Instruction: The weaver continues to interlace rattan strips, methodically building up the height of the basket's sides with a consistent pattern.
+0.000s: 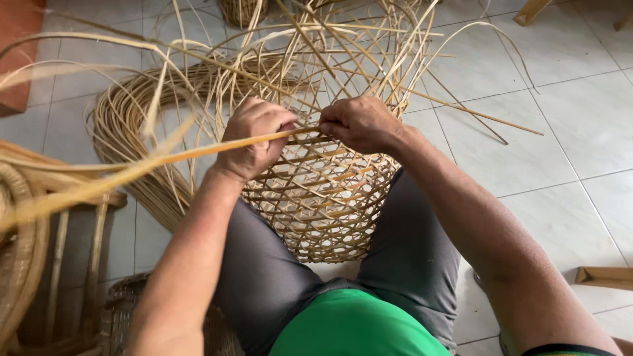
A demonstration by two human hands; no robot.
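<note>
Head view looked straight down: an open-weave basket (321,198) sat clamped between the person's knees, which kept it steady while both hands worked its top edge. Left hand (254,140), at about ten o'clock of the basket, had its fingers curled shut around a long flat strip (198,153) that ran off toward nine o'clock. Right hand (359,123), at twelve o'clock, pinched the same strip's near end against the weave, fingers closed, apparently to hold it in line. Loose uprights (369,46) fanned out beyond the hands. A coil of spare cane (122,115) lay on the tiled floor (580,132) toward ten o'clock, within reach. No packages, labels or signs showed anywhere.
</note>
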